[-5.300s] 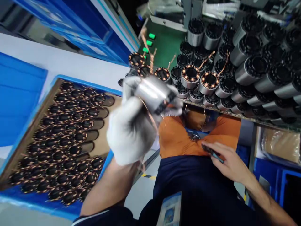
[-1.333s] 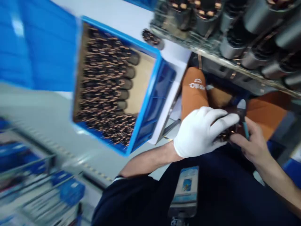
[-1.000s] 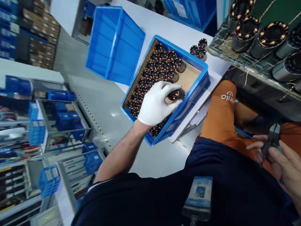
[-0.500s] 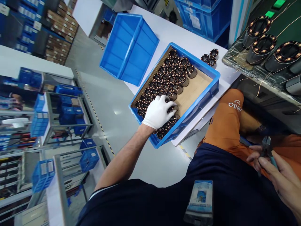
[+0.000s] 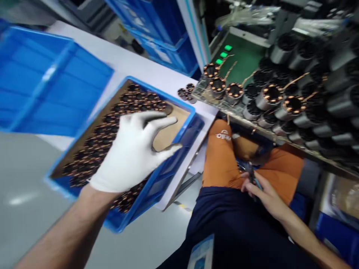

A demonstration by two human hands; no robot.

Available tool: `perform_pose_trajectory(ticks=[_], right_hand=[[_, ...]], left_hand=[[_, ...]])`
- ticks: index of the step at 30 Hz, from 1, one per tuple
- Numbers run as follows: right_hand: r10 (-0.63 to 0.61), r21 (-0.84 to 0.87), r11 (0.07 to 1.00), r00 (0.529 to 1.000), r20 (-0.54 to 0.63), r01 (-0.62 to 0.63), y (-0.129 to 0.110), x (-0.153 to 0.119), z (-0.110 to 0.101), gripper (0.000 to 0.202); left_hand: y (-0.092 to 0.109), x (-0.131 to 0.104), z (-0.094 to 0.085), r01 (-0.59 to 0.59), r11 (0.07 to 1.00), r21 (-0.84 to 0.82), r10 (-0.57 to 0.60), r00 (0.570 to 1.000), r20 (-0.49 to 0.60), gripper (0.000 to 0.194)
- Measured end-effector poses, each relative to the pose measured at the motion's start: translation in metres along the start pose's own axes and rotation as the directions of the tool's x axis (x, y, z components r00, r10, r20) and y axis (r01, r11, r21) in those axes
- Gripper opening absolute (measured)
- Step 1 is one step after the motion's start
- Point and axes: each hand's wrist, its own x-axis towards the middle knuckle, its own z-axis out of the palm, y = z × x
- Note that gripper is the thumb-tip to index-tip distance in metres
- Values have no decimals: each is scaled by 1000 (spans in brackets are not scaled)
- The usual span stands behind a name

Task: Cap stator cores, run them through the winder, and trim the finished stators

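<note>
In the head view, we hold our left hand (image 5: 131, 149), in a white glove, over the blue bin (image 5: 168, 164). Its fingers and thumb are spread in a wide curve with nothing between them, so it is released. Below and around it we see the wound cores (image 5: 103, 130), packed in close rows inside the bin, their black ends ringed with copper. They fill the far-left part, while brown cardboard (image 5: 181, 110) shows along the right side, under the gap between thumb and fingers. Blur keeps us from telling whether the glove touches any core.

Our right hand (image 5: 260, 187) is bare and sits over our lap, its fingers wrapped round a pair of pliers (image 5: 250, 172) with a blue handle. The tool points up and away from us; we cannot tell whether its jaws are parted.

The bin rests on a white table (image 5: 159, 69), with a second blue bin (image 5: 36, 80) to its left. Just beyond its far right corner, a small cluster of cores (image 5: 186, 92) stands on the table, near the metal ledge (image 5: 206, 91). On that ledge we see grey cylinders (image 5: 298, 123) crowded together, several toward the left bearing copper windings and upright wire ends. Behind them, lit green buttons (image 5: 223, 55) glow on a green panel (image 5: 245, 56).
</note>
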Motion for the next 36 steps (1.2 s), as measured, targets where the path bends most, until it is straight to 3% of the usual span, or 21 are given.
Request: perform_pose_trajectory(ticks=[3,5,8,10,12,15,17,19,22,26,29,33,36], right_hand=[[-36,-36,999,999,7,37,-7,1,4,62],[-55,-58,997,998,13,55,-11,-4,5,62],[-76,-83,994,997,-14,74,-12,-17,1,60],[-81,-104,992,994,-71,73,-6,-27,-5,56],[-77,-126,990,986,-150,58,3,-36,-14,47],[-56,-140,990,969,-242,22,14,-46,-26,34],[-39,-137,991,960,-278,1,12,-50,-28,35],[-74,-186,982,945,-318,14,1,-54,-25,40],[-261,-335,932,894,-363,137,-24,-54,-17,42],[-498,-436,829,817,-290,350,-52,-47,-12,43],[-579,-444,777,784,-224,446,-58,-40,-12,43],[-621,-413,752,762,-184,513,-55,-35,-9,44],[-644,-386,743,740,-192,546,-52,-35,-3,39]], left_hand=[[60,76,8,-114,984,-136,80,969,-234,65],[92,126,26,-225,951,-212,154,940,-303,64],[115,182,63,-257,922,-291,190,953,-238,47],[116,198,81,-264,906,-331,194,954,-229,37],[113,195,86,-284,884,-371,159,930,-333,37],[118,170,76,-248,844,-475,5,890,-456,35],[130,151,68,-199,808,-554,-40,921,-389,38],[148,136,65,-160,771,-617,-13,964,-267,43],[173,116,70,-106,702,-705,22,992,-127,44],[188,84,77,-32,621,-783,14,999,-29,40],[187,61,77,-75,533,-843,-18,995,-100,32],[179,44,78,-181,408,-895,-74,970,-230,37],[172,40,79,-176,435,-883,-43,975,-216,37]])
